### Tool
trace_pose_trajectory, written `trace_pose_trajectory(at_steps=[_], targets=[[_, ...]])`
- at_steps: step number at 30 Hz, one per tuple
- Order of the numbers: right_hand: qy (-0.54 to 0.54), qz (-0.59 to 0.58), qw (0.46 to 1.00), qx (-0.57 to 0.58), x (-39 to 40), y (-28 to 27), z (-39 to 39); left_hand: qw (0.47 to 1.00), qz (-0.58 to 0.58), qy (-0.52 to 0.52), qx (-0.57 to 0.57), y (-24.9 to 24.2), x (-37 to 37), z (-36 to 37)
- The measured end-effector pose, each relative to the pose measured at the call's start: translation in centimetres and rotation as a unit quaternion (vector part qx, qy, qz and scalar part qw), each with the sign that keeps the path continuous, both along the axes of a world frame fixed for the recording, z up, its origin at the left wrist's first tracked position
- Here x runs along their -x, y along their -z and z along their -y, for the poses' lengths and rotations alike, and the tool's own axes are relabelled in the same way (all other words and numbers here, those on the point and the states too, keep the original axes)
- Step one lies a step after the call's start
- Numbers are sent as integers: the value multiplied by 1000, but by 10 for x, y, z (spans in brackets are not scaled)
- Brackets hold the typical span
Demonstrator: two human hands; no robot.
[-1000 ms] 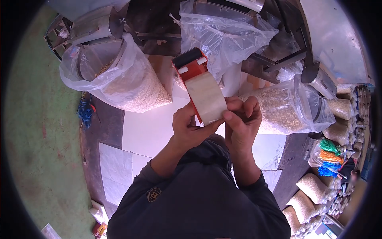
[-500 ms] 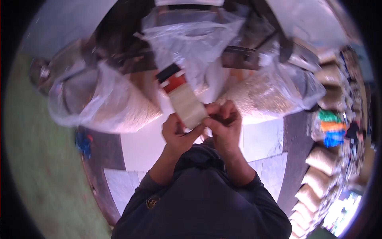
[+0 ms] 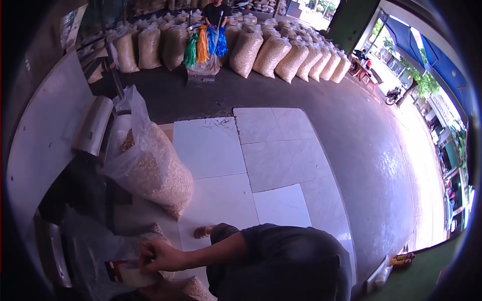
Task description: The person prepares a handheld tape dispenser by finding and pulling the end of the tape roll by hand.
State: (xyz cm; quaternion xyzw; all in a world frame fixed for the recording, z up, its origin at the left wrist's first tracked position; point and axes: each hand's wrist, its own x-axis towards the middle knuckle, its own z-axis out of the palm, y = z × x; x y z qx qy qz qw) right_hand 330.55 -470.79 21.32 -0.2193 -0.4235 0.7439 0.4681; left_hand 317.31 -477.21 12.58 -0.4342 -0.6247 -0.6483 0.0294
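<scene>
A flat cream packet with a red and dark end is held at the lower left, in front of clear plastic. My right hand is the upper one, its fingers pinched at the packet's near edge. Below it, my left hand is dim and partly hidden, closed around the packet's lower side. A clear bag of pale, grainy pieces stands beyond my hands, its mouth open under a metal chute. More pale pieces show next to my hands.
Many filled sacks line the back. A person stands behind green, orange and blue strips. White floor tiles border dark concrete. On the right, the building opens onto a bright street with a parked motorcycle.
The view has swung to the right, bringing the sacks and street into sight. My hands and the packet now appear at the lower left, still together.
</scene>
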Motion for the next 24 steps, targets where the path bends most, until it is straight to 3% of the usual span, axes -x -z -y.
trace_pose_trajectory(at_steps=[2,4,8,10,18,24], targets=[[26,-17,999,17,-9,3,2,999,-48,-7,-4,-14,-12,10],[26,-51,998,28,-17,3,3,1000,-13,5,10,-31,-29,12],[13,-28,999,27,-26,4,1,985,160,36,59,-35,-47,12],[19,-36,998,56,-26,1,2,939,290,175,-53,23,-5,8],[1,20,998,67,-27,15,-3,988,121,87,47,-2,-42,11],[-22,82,991,103,-30,25,-5,991,25,10,132,-16,-56,15]])
